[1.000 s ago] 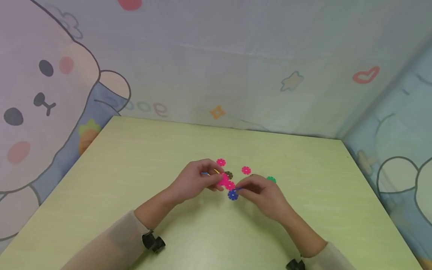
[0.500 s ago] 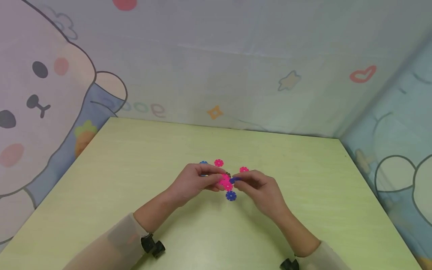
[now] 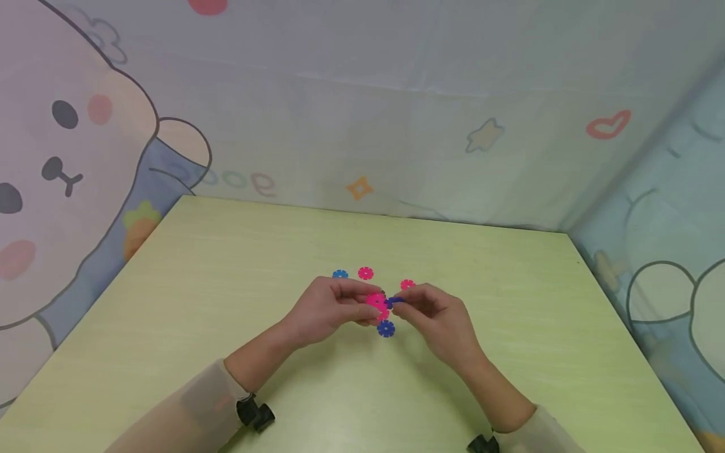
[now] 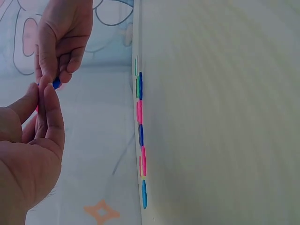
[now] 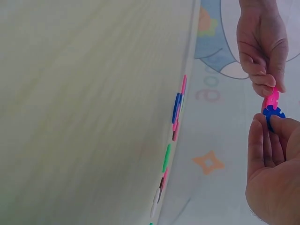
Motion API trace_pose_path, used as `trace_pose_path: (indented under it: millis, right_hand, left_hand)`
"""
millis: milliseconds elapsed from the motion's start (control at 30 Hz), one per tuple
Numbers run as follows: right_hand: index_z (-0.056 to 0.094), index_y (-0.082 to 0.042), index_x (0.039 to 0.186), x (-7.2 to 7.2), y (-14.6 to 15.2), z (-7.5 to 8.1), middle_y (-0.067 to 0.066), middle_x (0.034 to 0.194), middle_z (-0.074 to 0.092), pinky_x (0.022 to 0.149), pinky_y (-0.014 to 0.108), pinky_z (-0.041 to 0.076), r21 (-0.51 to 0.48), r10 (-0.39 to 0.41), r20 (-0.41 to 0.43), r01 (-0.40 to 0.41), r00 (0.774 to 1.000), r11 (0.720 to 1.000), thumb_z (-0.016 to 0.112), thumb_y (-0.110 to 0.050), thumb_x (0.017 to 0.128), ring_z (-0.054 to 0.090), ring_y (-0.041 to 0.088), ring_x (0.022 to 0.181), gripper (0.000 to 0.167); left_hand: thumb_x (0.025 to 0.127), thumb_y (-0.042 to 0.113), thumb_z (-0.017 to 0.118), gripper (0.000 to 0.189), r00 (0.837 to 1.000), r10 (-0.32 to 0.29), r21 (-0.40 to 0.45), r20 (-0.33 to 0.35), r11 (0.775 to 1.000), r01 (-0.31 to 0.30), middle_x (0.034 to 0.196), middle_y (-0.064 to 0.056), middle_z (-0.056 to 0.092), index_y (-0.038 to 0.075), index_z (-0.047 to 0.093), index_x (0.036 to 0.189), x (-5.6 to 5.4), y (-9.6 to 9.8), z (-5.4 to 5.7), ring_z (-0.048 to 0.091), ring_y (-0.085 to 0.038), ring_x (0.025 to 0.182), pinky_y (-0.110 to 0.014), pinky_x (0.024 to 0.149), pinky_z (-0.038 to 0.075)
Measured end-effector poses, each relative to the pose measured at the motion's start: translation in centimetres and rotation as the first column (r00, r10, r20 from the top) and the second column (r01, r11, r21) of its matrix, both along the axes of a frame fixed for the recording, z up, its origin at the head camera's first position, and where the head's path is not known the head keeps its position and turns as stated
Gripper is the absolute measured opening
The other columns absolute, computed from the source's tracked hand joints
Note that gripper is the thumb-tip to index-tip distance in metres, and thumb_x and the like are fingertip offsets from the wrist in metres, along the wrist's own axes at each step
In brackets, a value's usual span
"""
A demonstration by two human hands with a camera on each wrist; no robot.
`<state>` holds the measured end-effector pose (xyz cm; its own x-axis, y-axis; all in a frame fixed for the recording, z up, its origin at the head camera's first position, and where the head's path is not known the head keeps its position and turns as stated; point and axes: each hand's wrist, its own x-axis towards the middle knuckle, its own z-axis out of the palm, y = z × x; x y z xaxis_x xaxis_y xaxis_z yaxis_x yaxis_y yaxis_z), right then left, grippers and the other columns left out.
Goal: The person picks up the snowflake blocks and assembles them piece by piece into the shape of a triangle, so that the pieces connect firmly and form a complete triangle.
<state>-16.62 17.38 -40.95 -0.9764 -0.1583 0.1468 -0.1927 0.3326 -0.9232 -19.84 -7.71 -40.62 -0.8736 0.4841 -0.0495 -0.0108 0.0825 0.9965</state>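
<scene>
Between thumb and fingers, my left hand (image 3: 328,313) pinches a pink notched snowflake disc (image 3: 374,300) above the table. My right hand (image 3: 440,314) pinches a dark blue snowflake disc (image 3: 394,302), held edge-on at the pink one's right side. In the right wrist view the blue disc (image 5: 273,111) meets the end of the pink disc (image 5: 273,98), their edges overlapping. The fingers hide most of both pieces in the left wrist view, where only a bit of blue (image 4: 56,83) shows.
Loose discs lie on the table (image 3: 255,251) around the hands: a dark blue one (image 3: 386,328) in front, a light blue one (image 3: 340,274) and two pink ones (image 3: 365,273) behind. A green disc (image 5: 166,158) shows in the right wrist view. A printed cloth (image 3: 396,126) hangs behind the table.
My right hand has moved up and left, bringing the dark blue disc to the pink one. My left hand has stayed nearly in place. The light blue disc behind it has come into sight.
</scene>
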Motion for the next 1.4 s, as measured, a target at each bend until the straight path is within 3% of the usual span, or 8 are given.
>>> trace_pose_path:
  millis: [300, 733, 1000, 1200, 1400]
  right_hand:
    - [0.08, -0.007, 0.112, 0.18, -0.15, -0.03, 0.012, 0.109, 0.083, 0.088, 0.026, 0.066, -0.07, 0.011, 0.006, -0.01, 1.0, 0.997, 0.082, -0.012, 0.1, 0.082, 0.013, 0.095, 0.013]
    - [0.08, 0.004, 0.108, 0.09, -0.32, 0.11, 0.023, 0.106, 0.081, 0.087, 0.029, 0.067, -0.145, 0.035, -0.021, -0.037, 0.999, 0.989, 0.08, -0.002, 0.098, 0.083, 0.011, 0.09, 0.011]
    - [0.081, -0.001, 0.108, 0.26, -0.15, 0.28, 0.014, 0.104, 0.083, 0.085, 0.029, 0.067, -0.101, 0.046, -0.002, -0.046, 0.999, 0.994, 0.082, -0.005, 0.098, 0.083, 0.016, 0.09, 0.011]
    - [0.081, -0.018, 0.109, 0.2, 0.02, 0.16, 0.001, 0.105, 0.083, 0.084, 0.027, 0.065, 0.093, 0.064, -0.02, -0.062, 0.998, 0.994, 0.085, -0.018, 0.098, 0.082, 0.032, 0.097, 0.012]
    - [0.079, -0.019, 0.113, 0.27, -0.17, 0.24, 0.0, 0.106, 0.081, 0.08, 0.026, 0.063, 0.172, 0.091, 0.022, -0.093, 0.996, 0.981, 0.083, -0.017, 0.099, 0.079, 0.023, 0.094, 0.015]
  left_hand:
    - [0.1, 0.013, 0.081, 0.038, 1.0, 0.007, 0.03, 0.01, 1.0, -0.007, 0.119, -0.028, 0.08, 0.003, 0.076, 0.137, 0.14, 0.42, -0.03, 0.085, -0.025, 0.095, -0.035, 0.096, 0.066]
    - [0.1, 0.01, 0.081, 0.04, 1.0, -0.002, 0.104, 0.021, 0.995, 0.0, 0.119, -0.026, 0.081, -0.005, 0.073, 0.136, 0.06, 0.7, -0.25, 0.085, -0.022, 0.091, -0.046, 0.097, 0.066]
    - [0.1, 0.006, 0.079, 0.04, 0.999, -0.041, 0.098, 0.02, 0.994, 0.039, 0.119, -0.03, 0.079, -0.005, 0.072, 0.138, 0.22, 0.51, -0.07, 0.085, -0.026, 0.093, -0.049, 0.097, 0.066]
    - [0.097, 0.016, 0.086, 0.045, 0.998, -0.043, -0.069, -0.047, 0.997, 0.039, 0.105, -0.009, 0.082, 0.007, 0.074, 0.139, 0.39, 0.35, 0.13, 0.084, -0.034, 0.098, -0.039, 0.091, 0.068]
    - [0.094, 0.021, 0.089, 0.041, 0.97, -0.057, -0.258, -0.238, 0.966, -0.007, 0.093, 0.003, 0.078, 0.019, 0.078, 0.133, 0.61, 0.18, 0.24, 0.076, -0.026, 0.084, -0.028, 0.068, 0.06]
